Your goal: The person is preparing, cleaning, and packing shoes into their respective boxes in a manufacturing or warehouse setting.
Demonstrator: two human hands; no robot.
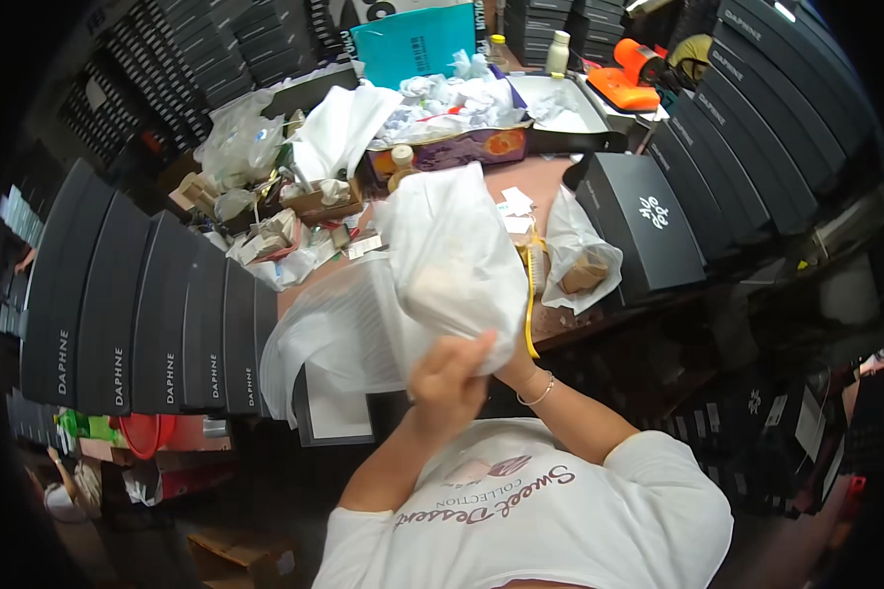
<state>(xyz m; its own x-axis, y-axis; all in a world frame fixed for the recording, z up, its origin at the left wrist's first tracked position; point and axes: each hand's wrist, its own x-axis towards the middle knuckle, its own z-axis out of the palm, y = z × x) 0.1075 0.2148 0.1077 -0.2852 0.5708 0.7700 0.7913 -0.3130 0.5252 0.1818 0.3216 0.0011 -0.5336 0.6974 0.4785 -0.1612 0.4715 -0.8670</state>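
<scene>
A soft white cloth-like bag (462,265) is lifted in front of me, a pale shape showing faintly through it. My left hand (450,381) is closed at the bag's lower edge, fingers bent against the fabric. My right hand (517,367), with a thin bracelet at the wrist, reaches into or behind the bag's lower right. Its fingers are hidden by the fabric. Beside the bag, on the left, a pile of thin translucent white sheets or bags (339,319) droops over the table edge. Below that pile is a dark box part (336,410) with a white inside.
Dark shoe boxes stand in rows at left (147,304) and right (737,147). A purple carton (452,149) holds crumpled white paper. Near it are a small bottle (403,162), an orange tape dispenser (627,86), a yellow tape measure (531,304) and a plastic bag with something brown (581,265).
</scene>
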